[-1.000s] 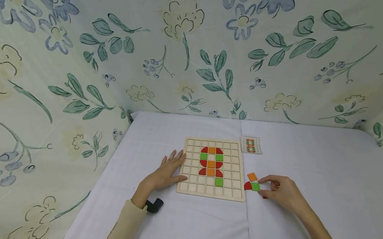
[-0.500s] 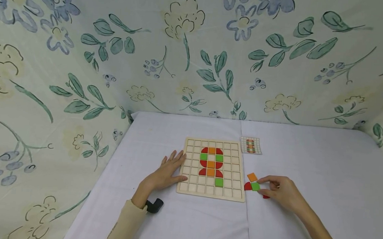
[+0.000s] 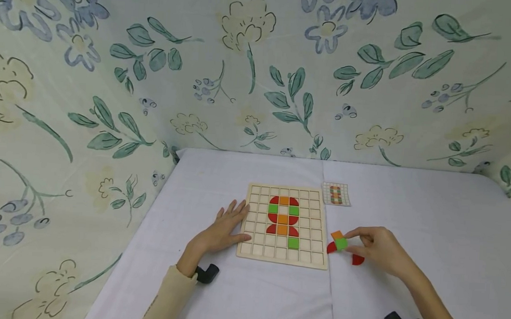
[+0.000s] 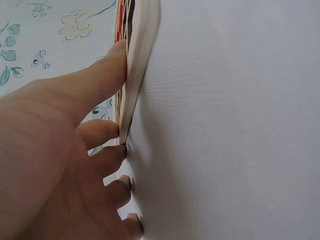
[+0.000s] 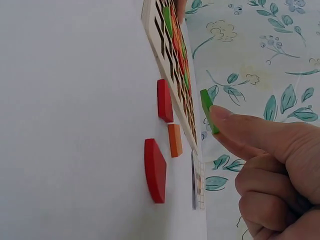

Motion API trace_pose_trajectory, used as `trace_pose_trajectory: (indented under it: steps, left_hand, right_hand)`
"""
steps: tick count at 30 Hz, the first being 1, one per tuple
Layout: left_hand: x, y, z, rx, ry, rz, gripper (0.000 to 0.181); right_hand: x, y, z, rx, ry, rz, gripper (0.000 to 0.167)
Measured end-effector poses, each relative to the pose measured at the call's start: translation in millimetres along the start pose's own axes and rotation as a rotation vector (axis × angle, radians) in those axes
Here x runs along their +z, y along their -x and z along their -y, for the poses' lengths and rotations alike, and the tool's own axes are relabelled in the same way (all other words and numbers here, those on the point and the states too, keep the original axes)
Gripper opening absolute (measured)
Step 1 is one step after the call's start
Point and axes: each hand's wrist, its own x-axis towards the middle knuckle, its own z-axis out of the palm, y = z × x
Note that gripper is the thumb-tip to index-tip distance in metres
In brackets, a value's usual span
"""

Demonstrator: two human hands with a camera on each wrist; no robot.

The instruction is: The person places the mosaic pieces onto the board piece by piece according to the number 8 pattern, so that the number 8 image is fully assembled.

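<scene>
A pale wooden grid board (image 3: 259, 251) lies on the white cloth, with red, orange and green pieces set in its middle cells. My left hand (image 3: 222, 230) rests at the board's left edge, fingers spread and thumb on the rim; the left wrist view shows that thumb (image 4: 107, 75) against the board's side. To the right of the board, my right hand (image 3: 381, 250) pinches a green square tile (image 5: 209, 111) between thumb and forefinger, raised off the cloth. Below it lie an orange square (image 5: 175, 140) and two red quarter-round pieces (image 5: 155, 171).
A small pattern card (image 3: 336, 194) lies beside the board's upper right corner. Black wrist-camera mounts (image 3: 207, 273) sit at both wrists. A flowered cloth wall (image 3: 242, 72) rises behind the table.
My right hand has lifted the green square tile up from among the loose pieces, and one red piece beneath the hand now shows more fully. My left hand stays in place.
</scene>
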Motion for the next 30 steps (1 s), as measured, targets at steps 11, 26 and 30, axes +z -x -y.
trace_pose_trajectory:
  steps: [11, 26, 30]
  left_hand:
    - [-1.4, -0.1, 1.1, 0.010, 0.003, 0.021, 0.087]
    - [-1.5, -1.0, 1.8, 0.017, 0.012, 0.018, 0.087]
    - [-2.5, -0.4, 0.9, 0.018, 0.012, 0.023, 0.087]
  right_hand:
    - [26.1, -20.4, 27.4, -0.047, -0.114, -0.002, 0.031]
    - [83.8, -44.3, 74.9, -0.125, -0.202, 0.034, 0.025]
    - [91.9, -46.6, 84.7, -0.090, -0.214, 0.044, 0.024]
